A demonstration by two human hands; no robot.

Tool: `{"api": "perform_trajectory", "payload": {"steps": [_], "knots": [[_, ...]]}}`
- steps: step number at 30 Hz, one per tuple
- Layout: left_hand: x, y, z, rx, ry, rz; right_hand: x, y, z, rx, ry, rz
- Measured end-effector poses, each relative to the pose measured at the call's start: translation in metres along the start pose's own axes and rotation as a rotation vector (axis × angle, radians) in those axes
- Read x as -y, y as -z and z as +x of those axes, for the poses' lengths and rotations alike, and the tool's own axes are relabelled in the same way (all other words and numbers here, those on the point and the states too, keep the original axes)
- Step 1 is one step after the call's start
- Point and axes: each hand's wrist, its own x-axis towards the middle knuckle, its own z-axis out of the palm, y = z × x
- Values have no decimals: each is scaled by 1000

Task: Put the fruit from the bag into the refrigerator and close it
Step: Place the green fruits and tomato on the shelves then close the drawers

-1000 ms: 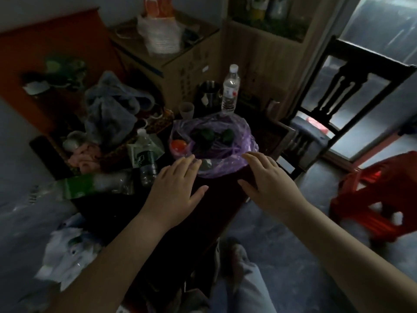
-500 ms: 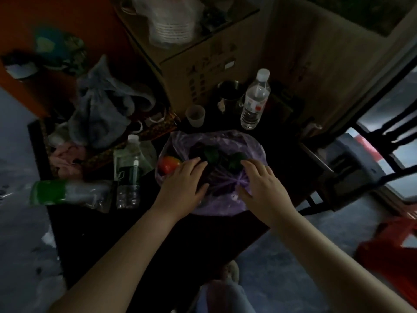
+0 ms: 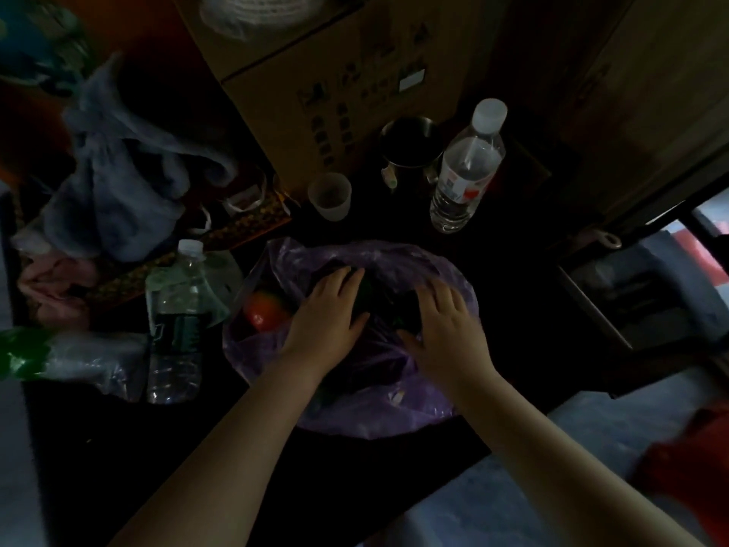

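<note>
Dark table point(image 3: 118, 448) is carrying the purple plastic bag point(image 3: 414, 404), which is lying open near the front edge. The bag is looking thin, floppy and slippery, likely sagging if pulled by one side, so gathering the rim or lifting fruit out singly seems safer. Left hand point(image 3: 327, 309) is lying on dark green fruit point(image 3: 366, 294), fingers straight and together. Right hand point(image 3: 445, 325) is reaching in beside it, fingers loosely spread, pinching nothing visible. Orange fruit point(image 3: 264, 314) is sitting in the bag's left side, looking round, firm and light.

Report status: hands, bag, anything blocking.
Left hand and right hand flat at purple bag mouth, no grip yet. Red fruit beside left hand. Water bottle behind, clear of hands.
</note>
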Motion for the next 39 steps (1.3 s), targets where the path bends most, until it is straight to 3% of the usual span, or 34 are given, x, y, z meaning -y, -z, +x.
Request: {"api": "perform_trajectory", "payload": {"steps": [24,31,39], "knots": [[-3,-8,3,42,26,-58,-7,-18,3,24,-20,-16],[-7,18,-29,-10,-9,-170,6,2,-23,-128,16,-20],[-8,49,-90,-3,-187,-210,47,31,-104,-233,-35,145]]}}
